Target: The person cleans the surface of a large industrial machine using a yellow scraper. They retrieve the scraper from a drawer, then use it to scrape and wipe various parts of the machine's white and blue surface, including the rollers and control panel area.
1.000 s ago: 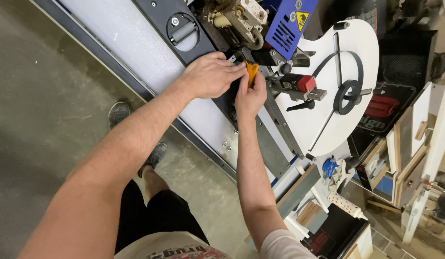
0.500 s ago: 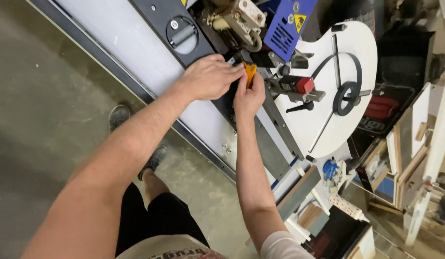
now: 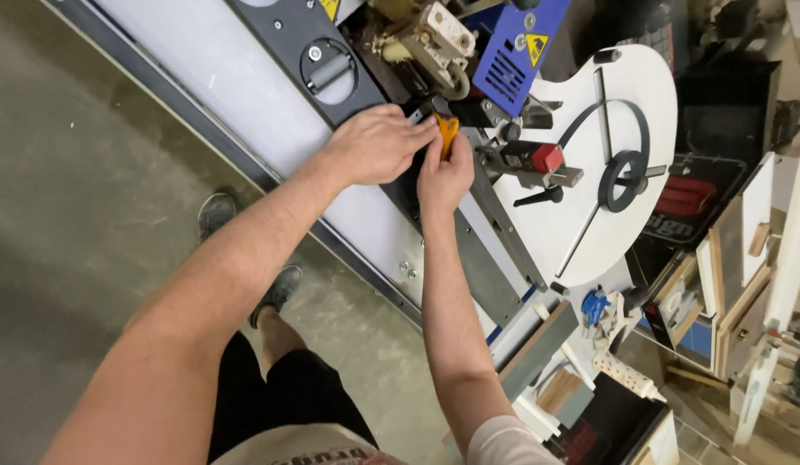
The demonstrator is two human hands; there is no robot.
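Small orange tool (image 3: 449,131) pinched in right hand (image 3: 445,172) — left hand (image 3: 378,145) curled over it, grip unclear; both pressed against grey machine (image 3: 365,207) beside white round plate (image 3: 589,198).

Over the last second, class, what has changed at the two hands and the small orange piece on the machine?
Almost nothing. Both hands stay together: the left hand over the dark machine top, the right hand pinching the orange piece. The white round table and red knob are unchanged.
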